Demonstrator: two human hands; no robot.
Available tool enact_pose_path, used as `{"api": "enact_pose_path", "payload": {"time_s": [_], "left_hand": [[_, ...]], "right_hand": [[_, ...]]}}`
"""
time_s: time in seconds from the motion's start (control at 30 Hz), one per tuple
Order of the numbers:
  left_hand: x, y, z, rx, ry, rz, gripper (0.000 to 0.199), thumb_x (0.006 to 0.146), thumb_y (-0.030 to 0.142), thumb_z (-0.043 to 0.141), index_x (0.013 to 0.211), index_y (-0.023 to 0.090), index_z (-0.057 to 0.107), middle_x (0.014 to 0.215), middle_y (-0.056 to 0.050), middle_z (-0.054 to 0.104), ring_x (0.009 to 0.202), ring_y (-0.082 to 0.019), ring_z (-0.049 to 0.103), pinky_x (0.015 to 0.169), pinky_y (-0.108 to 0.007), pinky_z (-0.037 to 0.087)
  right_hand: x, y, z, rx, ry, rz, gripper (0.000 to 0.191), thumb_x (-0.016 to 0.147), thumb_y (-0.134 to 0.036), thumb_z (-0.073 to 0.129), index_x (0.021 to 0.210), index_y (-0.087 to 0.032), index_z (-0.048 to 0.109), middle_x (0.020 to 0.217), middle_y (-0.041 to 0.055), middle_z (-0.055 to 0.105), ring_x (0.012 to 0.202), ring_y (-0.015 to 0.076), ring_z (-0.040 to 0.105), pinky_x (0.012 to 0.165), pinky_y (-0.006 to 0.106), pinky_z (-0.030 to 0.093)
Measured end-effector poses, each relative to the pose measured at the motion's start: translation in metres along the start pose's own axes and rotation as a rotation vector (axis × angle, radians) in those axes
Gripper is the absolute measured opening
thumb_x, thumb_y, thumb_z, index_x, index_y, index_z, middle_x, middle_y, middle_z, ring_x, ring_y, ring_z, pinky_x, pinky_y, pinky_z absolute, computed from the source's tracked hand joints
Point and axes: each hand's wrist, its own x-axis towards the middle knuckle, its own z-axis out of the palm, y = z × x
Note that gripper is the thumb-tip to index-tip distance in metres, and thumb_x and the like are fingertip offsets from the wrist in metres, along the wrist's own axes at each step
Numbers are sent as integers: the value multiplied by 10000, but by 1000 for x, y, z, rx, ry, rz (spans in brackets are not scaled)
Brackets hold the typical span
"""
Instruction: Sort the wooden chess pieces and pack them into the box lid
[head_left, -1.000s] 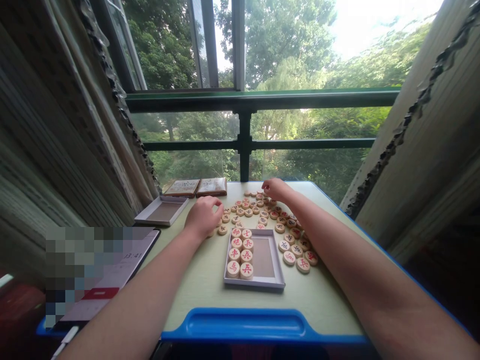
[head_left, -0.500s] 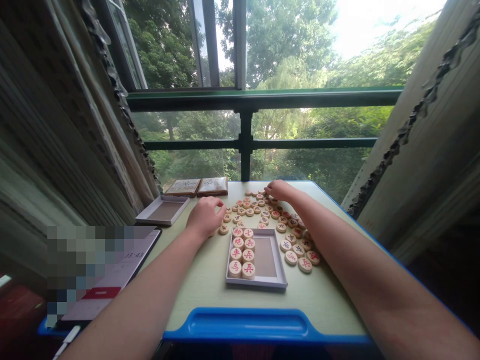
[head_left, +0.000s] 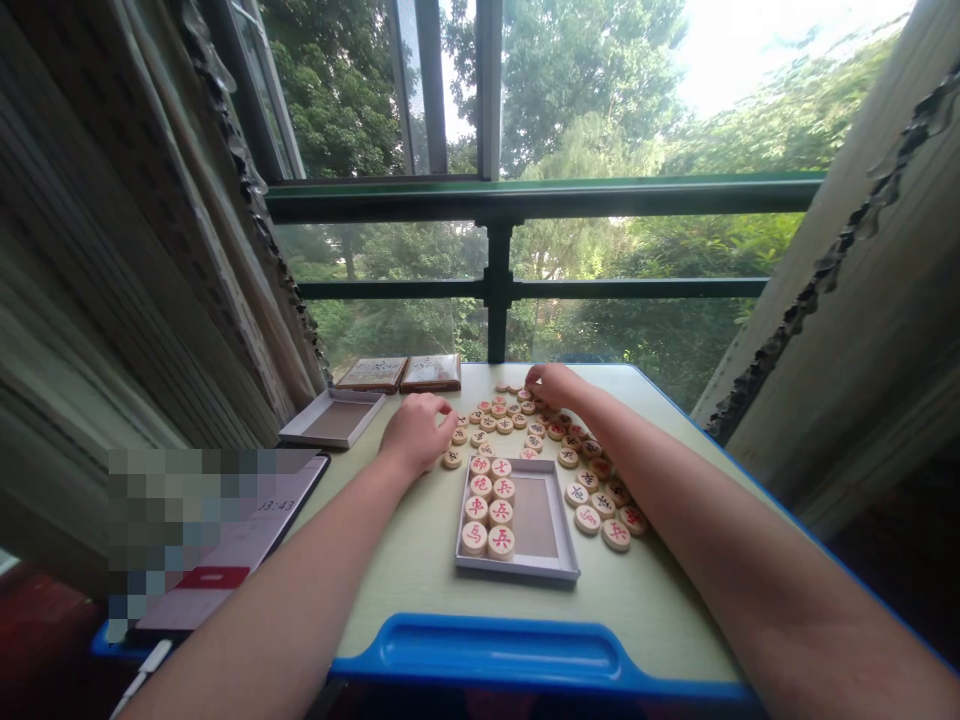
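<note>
Round wooden chess pieces with red or dark characters lie spread over the pale green table. A shallow white box stands near the middle, its left side filled with two columns of red-marked pieces. My left hand rests left of the spread, fingers curled at its left edge; what its fingertips hold, if anything, is too small to tell. At the far side of the spread, my right hand has its fingers bent down onto a piece.
Back left lie an empty white box tray and two flat brown-edged boxes. A tablet with a white cable is at the left. A blue trough edges the table's front. Curtains hang on both sides of the window.
The view has shifted slightly, so the scene sits a little further right. My right hand has moved slightly left among the far pieces. My left hand has barely moved.
</note>
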Motion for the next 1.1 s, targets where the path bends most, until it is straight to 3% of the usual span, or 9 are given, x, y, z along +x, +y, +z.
{"api": "enact_pose_path", "payload": {"time_s": [0.27, 0.7, 0.93, 1.1], "left_hand": [[-1, -2, 3, 2, -7, 8, 242, 778, 303, 448, 732, 180, 651, 845, -78, 675, 868, -236, 579, 806, -356, 467], [0, 0, 3, 42, -57, 4, 250, 800, 234, 418, 748, 170, 653, 860, -72, 677, 887, -224, 571, 819, -329, 450], [1, 1, 4, 22, -29, 1, 246, 801, 219, 414, 745, 162, 647, 848, -73, 672, 891, -224, 561, 825, -335, 449], [0, -1, 4, 22, -25, -5, 249, 800, 227, 415, 732, 169, 646, 836, -73, 671, 878, -224, 565, 813, -338, 453]], "right_hand": [[9, 6, 7, 75, 78, -37, 235, 792, -195, 550, 1008, -181, 641, 1086, 67, 626, 867, 146, 592, 731, 202, 437], [7, 1, 1, 9, 88, -25, 208, 718, -89, 551, 785, -163, 733, 830, 90, 695, 814, 206, 614, 720, 244, 438], [5, -11, 3, 17, 119, -91, 332, 784, -217, 515, 1085, -201, 653, 1062, 66, 663, 1001, 218, 553, 849, 276, 408], [0, -15, 10, 83, 92, -107, 207, 750, -323, 577, 850, -215, 724, 894, 45, 705, 972, 233, 550, 860, 294, 392]]}}
